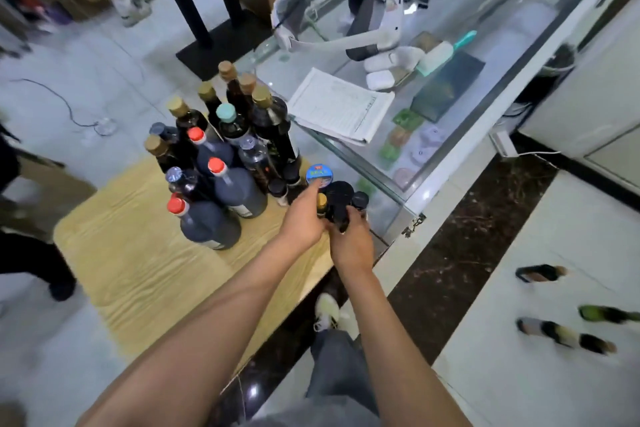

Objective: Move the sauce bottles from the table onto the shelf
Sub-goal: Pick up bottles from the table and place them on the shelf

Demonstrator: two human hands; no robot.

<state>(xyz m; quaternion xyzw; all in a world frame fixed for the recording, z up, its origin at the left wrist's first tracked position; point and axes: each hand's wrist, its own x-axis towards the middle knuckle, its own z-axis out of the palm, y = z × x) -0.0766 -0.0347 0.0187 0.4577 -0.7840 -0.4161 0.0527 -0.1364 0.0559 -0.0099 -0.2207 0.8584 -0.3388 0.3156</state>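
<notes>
Several dark sauce bottles (221, 163) with red, gold, teal and black caps stand clustered on a light wooden table (138, 270). At the table's right edge, my left hand (304, 218) is curled round a small gold-capped bottle (322, 203), its forefinger touching a blue-lidded jar (319, 175). My right hand (351, 243) grips a dark, wide black-capped bottle (337, 203) right beside it. A further black-capped bottle (360, 199) stands just right of them. No shelf is plainly in view.
A glass display counter (450, 114) runs along the right of the table, bearing papers (341, 107), a headset (346, 21) and small items. A second table's black legs (194, 3) stand behind. Another person's legs (34, 253) are at the left. Sandals (540, 272) lie on the floor.
</notes>
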